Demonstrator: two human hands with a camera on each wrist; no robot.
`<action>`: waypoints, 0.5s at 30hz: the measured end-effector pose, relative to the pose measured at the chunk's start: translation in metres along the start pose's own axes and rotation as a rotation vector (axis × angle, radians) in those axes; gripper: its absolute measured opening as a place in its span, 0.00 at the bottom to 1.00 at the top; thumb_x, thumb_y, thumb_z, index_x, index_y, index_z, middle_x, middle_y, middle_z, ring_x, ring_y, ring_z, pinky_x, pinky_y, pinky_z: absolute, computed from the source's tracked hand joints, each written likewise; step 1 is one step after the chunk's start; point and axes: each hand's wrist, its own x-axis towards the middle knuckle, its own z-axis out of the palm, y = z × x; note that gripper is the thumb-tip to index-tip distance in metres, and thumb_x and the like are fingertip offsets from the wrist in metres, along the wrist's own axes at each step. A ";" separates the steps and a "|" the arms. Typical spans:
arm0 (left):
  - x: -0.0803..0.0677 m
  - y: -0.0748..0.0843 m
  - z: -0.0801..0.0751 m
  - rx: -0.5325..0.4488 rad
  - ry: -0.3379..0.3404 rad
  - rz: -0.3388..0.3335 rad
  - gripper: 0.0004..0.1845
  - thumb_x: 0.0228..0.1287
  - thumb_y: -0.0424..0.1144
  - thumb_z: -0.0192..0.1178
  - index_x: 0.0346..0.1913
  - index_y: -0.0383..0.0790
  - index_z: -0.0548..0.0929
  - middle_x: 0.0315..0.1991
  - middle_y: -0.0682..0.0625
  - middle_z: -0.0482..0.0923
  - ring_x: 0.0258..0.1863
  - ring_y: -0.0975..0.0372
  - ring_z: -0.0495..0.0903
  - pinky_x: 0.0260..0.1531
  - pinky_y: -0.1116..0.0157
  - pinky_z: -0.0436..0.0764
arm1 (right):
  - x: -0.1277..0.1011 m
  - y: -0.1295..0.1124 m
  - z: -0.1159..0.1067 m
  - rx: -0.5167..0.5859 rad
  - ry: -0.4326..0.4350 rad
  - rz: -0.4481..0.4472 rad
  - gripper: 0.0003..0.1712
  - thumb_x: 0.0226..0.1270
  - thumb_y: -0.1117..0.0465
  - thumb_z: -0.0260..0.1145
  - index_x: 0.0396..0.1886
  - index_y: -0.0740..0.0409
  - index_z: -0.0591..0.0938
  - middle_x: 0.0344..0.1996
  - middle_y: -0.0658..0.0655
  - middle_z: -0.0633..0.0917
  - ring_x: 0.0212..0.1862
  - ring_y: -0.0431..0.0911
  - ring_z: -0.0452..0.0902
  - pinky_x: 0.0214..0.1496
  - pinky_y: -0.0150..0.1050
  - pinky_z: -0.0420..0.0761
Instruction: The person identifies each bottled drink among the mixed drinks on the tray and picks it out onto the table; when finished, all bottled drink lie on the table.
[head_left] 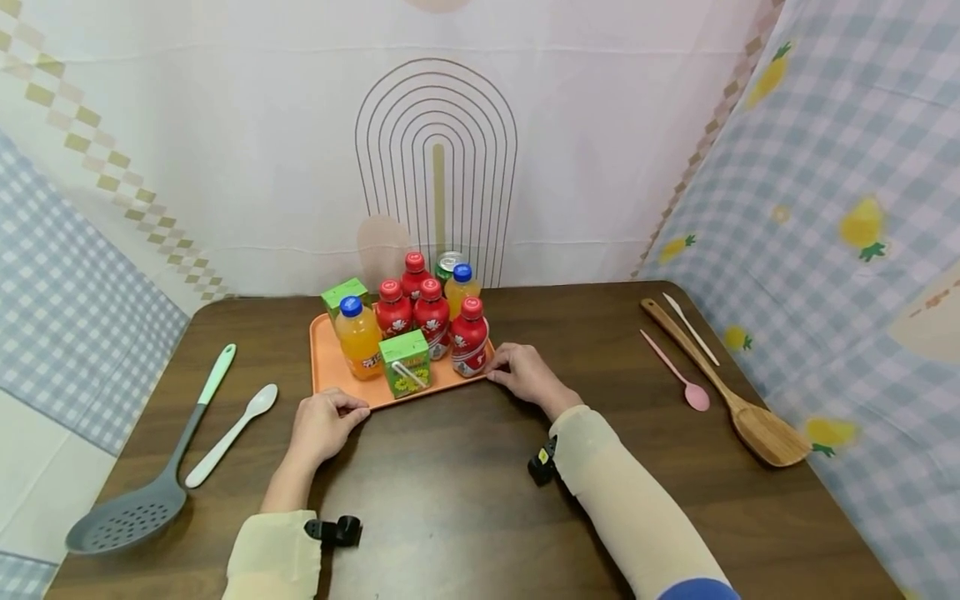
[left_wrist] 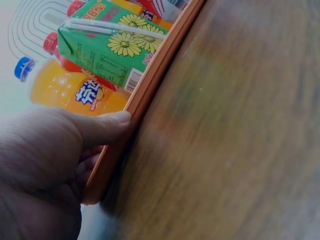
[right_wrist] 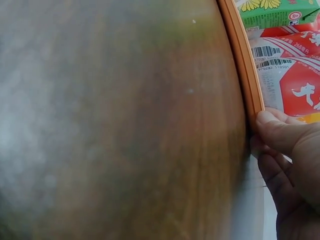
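Note:
An orange tray [head_left: 324,367] stands at the far side of the table, full of drinks. My left hand [head_left: 321,425] grips its front left corner; in the left wrist view the thumb [left_wrist: 107,126] presses the rim and the fingers go round the side. At the front right corner my right hand [head_left: 531,379] pinches the rim, with its thumb [right_wrist: 277,131] on the edge. On the tray stand several red bottles [head_left: 470,337], two orange drink bottles with blue caps [head_left: 360,337], two green drink cartons [head_left: 406,364] and a green can [head_left: 450,263], partly hidden at the back.
At the left lie a grey slotted turner [head_left: 142,508] with a mint handle and a white spoon [head_left: 232,433]. To the right are a pink spoon [head_left: 694,395], a wooden spatula [head_left: 765,429] and a thin white utensil [head_left: 693,332]. Patterned cloth [head_left: 585,167] hangs behind the wooden table [head_left: 420,492].

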 end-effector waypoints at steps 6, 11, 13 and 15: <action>0.000 0.003 0.000 0.001 -0.003 0.001 0.03 0.58 0.40 0.69 0.29 0.45 0.89 0.29 0.55 0.82 0.30 0.60 0.77 0.32 0.61 0.72 | -0.002 -0.003 -0.007 -0.013 -0.009 0.002 0.03 0.61 0.61 0.71 0.34 0.51 0.89 0.37 0.46 0.84 0.43 0.40 0.79 0.52 0.40 0.77; 0.000 0.005 -0.001 -0.015 -0.005 -0.001 0.03 0.58 0.39 0.69 0.29 0.44 0.89 0.29 0.54 0.82 0.29 0.60 0.77 0.32 0.61 0.72 | -0.002 -0.016 -0.027 0.066 0.104 0.044 0.10 0.62 0.56 0.70 0.41 0.55 0.87 0.37 0.49 0.84 0.40 0.42 0.78 0.45 0.39 0.80; 0.000 0.005 -0.001 -0.015 -0.003 0.000 0.03 0.58 0.38 0.69 0.29 0.44 0.89 0.29 0.54 0.82 0.29 0.60 0.77 0.32 0.61 0.72 | 0.000 -0.026 -0.037 0.122 0.178 0.051 0.15 0.62 0.54 0.70 0.45 0.56 0.85 0.39 0.51 0.84 0.40 0.43 0.77 0.44 0.39 0.80; 0.000 0.004 -0.002 -0.009 -0.001 0.004 0.03 0.57 0.39 0.70 0.29 0.45 0.89 0.29 0.54 0.82 0.29 0.60 0.77 0.32 0.61 0.72 | 0.003 -0.037 -0.044 0.177 0.239 0.045 0.20 0.62 0.52 0.70 0.51 0.56 0.83 0.43 0.53 0.83 0.42 0.44 0.77 0.45 0.40 0.79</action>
